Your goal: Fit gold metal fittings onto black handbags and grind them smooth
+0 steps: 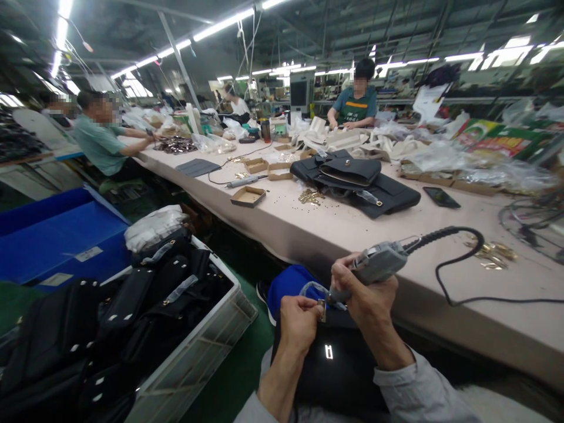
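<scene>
Below the near edge of the long table (273,226), a black bag (343,382) lies across the person's lap, a shiny fitting (329,352) on its face. Left hand (300,323): fingertips pinching a small metal plate (323,311) over the bag, just off the table's edge. Right hand (368,294): wrapped firmly around a grey corded tool (379,262), level with the same edge, nose pointed at the plate; contact between nose and plate cannot be told. The hand and tool hide part of the table's edge.

Surroundings: the tool's black cord (456,301) loops across the near part of the table. Further in on the table: loose gold fittings (496,255), a phone (442,197), a stack of black bags (359,182), a cardboard tray (249,197) and a second tool (245,182). On the floor left of the table, a pale crate (194,343) heaped with black goods takes up the space, a blue bin (57,235) behind it. Across the table, a co-worker in an apron (356,108) bends over pale material (343,140).
</scene>
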A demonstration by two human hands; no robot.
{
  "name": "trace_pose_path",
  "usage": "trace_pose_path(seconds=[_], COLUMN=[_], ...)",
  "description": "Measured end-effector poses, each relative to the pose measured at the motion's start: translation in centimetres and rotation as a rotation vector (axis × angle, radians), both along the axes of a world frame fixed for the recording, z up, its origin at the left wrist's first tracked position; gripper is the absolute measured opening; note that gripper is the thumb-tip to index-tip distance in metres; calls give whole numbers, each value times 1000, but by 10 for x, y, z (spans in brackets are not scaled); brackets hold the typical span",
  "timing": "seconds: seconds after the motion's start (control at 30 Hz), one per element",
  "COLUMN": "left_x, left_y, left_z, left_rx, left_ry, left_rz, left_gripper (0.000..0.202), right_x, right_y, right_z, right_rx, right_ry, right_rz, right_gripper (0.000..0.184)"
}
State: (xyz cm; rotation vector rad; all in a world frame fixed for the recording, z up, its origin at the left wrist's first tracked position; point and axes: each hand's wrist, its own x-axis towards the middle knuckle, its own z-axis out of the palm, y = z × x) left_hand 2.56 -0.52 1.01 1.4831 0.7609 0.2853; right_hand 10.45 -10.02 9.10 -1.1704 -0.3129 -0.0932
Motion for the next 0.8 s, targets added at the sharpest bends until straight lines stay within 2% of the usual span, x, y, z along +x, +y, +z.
trace_pose_path(seconds=[0.27, 0.8], left_x=[0, -2], left_y=[1, 1], left_z=[3, 3], left_rx=[49, 42], left_ry=[50, 49], left_rz=[18, -5], left_gripper=[8, 8], right_x=[0, 2], right_y=[1, 1], right_z=[4, -2], right_rx=[-67, -52], right_ry=[-62, -93], right_rz=[1, -14], right_gripper=[21, 19])
